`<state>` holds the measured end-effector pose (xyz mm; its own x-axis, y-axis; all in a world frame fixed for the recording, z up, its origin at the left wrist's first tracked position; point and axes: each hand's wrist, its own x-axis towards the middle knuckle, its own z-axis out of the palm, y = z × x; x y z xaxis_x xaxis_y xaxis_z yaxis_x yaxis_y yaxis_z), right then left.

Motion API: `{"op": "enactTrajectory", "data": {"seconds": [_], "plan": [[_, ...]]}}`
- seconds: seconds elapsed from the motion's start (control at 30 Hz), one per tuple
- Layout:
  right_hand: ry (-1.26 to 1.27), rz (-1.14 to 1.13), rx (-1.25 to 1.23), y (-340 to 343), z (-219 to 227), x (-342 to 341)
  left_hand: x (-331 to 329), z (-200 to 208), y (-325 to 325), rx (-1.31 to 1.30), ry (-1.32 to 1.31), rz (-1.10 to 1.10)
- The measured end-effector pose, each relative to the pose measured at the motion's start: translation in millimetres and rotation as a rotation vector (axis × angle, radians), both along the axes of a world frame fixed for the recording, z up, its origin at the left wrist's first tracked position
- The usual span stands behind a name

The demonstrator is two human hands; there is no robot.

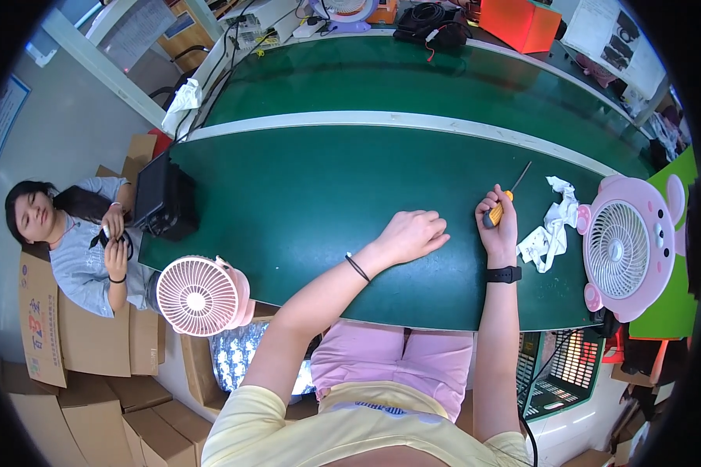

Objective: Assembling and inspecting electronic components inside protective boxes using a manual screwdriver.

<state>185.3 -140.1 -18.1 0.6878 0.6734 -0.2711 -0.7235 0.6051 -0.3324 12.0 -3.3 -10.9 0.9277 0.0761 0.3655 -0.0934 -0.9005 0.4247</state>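
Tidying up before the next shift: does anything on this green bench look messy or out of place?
Only the crumpled white cloth, lying bunched up between the right hand, which grips an orange-handled screwdriver, and the pink fan. The left hand rests on bare mat.

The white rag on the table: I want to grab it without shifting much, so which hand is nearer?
Right. The right hand, gripping a screwdriver, sits just left of the rag. The left hand rests flat farther left, beyond the right one.

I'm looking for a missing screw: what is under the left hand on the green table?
The left hand lies palm down on the green table, fingers together. Around it only bare tabletop shows. Anything beneath the palm is covered, so a small part there cannot be ruled out.
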Motion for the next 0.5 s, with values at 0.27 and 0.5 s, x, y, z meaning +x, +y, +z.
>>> {"op": "enactTrajectory", "data": {"seconds": [0.27,0.5], "plan": [[0.004,0.009,-0.012,-0.1,2.7,-1.4,0.1,1.0,-0.4,0.007,0.003,0.001],[-0.002,0.008,0.003,-1.4,1.0,-1.9,1.0,0.5,-0.3,0.013,-0.006,0.005]]}}
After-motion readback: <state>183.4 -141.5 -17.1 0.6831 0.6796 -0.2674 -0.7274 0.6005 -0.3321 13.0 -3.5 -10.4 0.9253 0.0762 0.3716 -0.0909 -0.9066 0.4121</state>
